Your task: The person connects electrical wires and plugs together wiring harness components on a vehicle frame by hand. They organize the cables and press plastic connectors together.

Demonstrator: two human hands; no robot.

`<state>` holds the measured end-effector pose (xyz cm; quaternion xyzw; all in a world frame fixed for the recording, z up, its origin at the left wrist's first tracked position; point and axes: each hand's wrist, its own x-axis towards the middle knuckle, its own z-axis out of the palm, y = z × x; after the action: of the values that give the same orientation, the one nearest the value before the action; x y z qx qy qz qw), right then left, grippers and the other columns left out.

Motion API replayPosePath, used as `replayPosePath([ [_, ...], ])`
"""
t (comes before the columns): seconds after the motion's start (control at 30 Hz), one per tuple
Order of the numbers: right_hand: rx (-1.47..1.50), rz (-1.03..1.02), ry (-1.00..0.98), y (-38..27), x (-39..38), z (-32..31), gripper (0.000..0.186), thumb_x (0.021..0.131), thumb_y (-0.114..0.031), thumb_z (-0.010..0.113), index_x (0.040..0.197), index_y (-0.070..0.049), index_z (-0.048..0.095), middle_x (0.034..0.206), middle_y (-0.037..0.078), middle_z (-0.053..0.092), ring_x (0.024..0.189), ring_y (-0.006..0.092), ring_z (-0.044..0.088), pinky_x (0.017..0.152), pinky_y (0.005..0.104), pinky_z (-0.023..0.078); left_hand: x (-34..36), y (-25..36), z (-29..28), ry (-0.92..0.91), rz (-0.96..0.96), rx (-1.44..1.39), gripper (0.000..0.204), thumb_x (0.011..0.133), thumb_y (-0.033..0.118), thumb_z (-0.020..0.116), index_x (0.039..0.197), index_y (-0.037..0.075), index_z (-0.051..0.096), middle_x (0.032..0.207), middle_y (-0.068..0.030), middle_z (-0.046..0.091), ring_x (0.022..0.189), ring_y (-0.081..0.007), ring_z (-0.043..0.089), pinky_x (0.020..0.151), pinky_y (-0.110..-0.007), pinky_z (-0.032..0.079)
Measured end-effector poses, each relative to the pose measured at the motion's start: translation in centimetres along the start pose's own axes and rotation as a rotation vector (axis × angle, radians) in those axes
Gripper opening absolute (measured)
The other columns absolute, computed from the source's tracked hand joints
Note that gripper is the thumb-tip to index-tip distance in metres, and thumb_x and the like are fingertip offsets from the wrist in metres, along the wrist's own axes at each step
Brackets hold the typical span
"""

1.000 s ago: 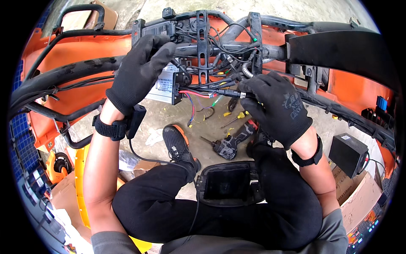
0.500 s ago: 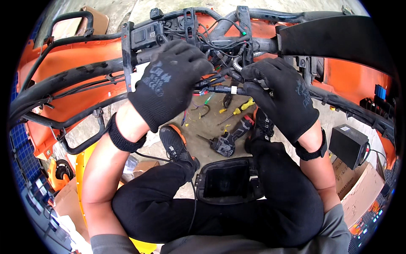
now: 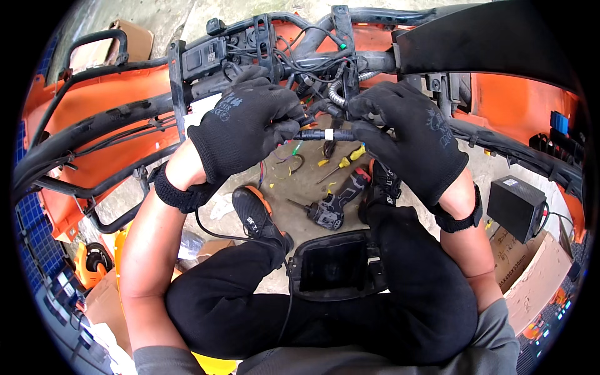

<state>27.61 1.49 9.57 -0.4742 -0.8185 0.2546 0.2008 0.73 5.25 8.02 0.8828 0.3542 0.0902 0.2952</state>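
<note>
- L hand [image 3: 245,119] has come in right vs 1 s ago: was out over L side of frame [image 3: 112,117], now at L end of black cable joint [image 3: 312,135]. R hand [image 3: 409,139] has shifted a bit right along same joint, so white band [image 3: 329,134] now sits clear of its fingers.
- Step in hand, my read: working that joint btwn both hands. Can't tell if mating, parting or just checking fit.
- Next move prob calls for both ends kept in line, firm pinch each side, no side load on wires.
- Joint pos: approx level, strung btwn the hands, below wire harness [image 3: 317,80]. White band abt midway btwn L thumb & R fingers, touching neither.
- R grip: closed, thumb + fingers pinching R end. L grip: fingers curled, looks closed on L end; exact contact pts hidden by gloves.
- Nearby: silver corrugated sleeve [image 3: 335,94] just above/left of R fingertips; slotted bracket [image 3: 264,47] up past L hand.
- Floor below: yellow-handled screwdriver [image 3: 355,153] & pwr driver [image 3: 327,212] btwn the shoes, black tray [image 3: 300,278] nearer the body. None of these in hand.
</note>
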Motion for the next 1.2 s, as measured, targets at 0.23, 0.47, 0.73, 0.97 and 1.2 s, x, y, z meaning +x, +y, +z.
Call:
replayPosePath([
  [0.23,0.062,0.014,-0.03,0.7,-0.6,-0.8,0.02,0.082,-0.011,0.072,0.097,-0.001,0.064,0.094,0.016,0.064,0.092,0.0372,0.062,0.082,0.0456,0.049,-1.1,-0.1,-0.2,0.063,-0.04,-0.133,0.013,0.089,0.014,0.069,0.098,0.006,0.064,0.091,-0.0079,0.066,0.093,-0.0284,0.062,0.106,-0.046,0.037],
  [0.47,0.177,0.002,0.067,1.4,-0.9,-0.6,0.017,0.086,-0.01,0.07,0.1,-0.001,0.065,0.099,0.017,0.066,0.092,0.0371,0.064,0.083,0.0436,0.052,-2.0,0.5,-0.7,0.152,-0.067,-0.151,0.013,0.089,0.016,0.069,0.097,0.008,0.065,0.094,-0.0076,0.069,0.096,-0.0295,0.064,0.11,-0.047,0.035],
  [0.73,0.243,0.084,0.02,1.2,-0.6,-1.5,0.02,0.088,-0.002,0.064,0.108,0.001,0.068,0.102,0.014,0.069,0.094,0.0244,0.068,0.084,0.0348,0.053,-2.5,0.4,0.3,0.243,-0.104,-0.242,0.011,0.088,0.013,0.069,0.097,0.007,0.066,0.092,-0.0086,0.069,0.095,-0.0313,0.064,0.101,-0.047,0.043],
  [0.97,0.33,0.337,0.085,1.2,-0.5,-1.7,0.019,0.098,-0.002,0.057,0.114,0.003,0.065,0.101,0.006,0.069,0.094,0.0103,0.061,0.085,0.0277,0.05,-2.8,0.2,0.7,0.286,-0.121,-0.222,0.01,0.088,0.012,0.07,0.096,0.007,0.067,0.092,-0.0073,0.069,0.094,-0.0294,0.065,0.103,-0.046,0.042],
  [1.2,0.342,0.336,0.113,1.6,-0.5,-1.4,0.021,0.1,-0.003,0.055,0.118,0.004,0.064,0.107,0.007,0.069,0.097,0.0104,0.061,0.088,0.0273,0.05,-2.7,-0.4,1.2,0.314,-0.11,-0.212,0.011,0.089,0.014,0.07,0.098,0.008,0.068,0.091,-0.008,0.069,0.094,-0.0297,0.066,0.109,-0.047,0.039],
])
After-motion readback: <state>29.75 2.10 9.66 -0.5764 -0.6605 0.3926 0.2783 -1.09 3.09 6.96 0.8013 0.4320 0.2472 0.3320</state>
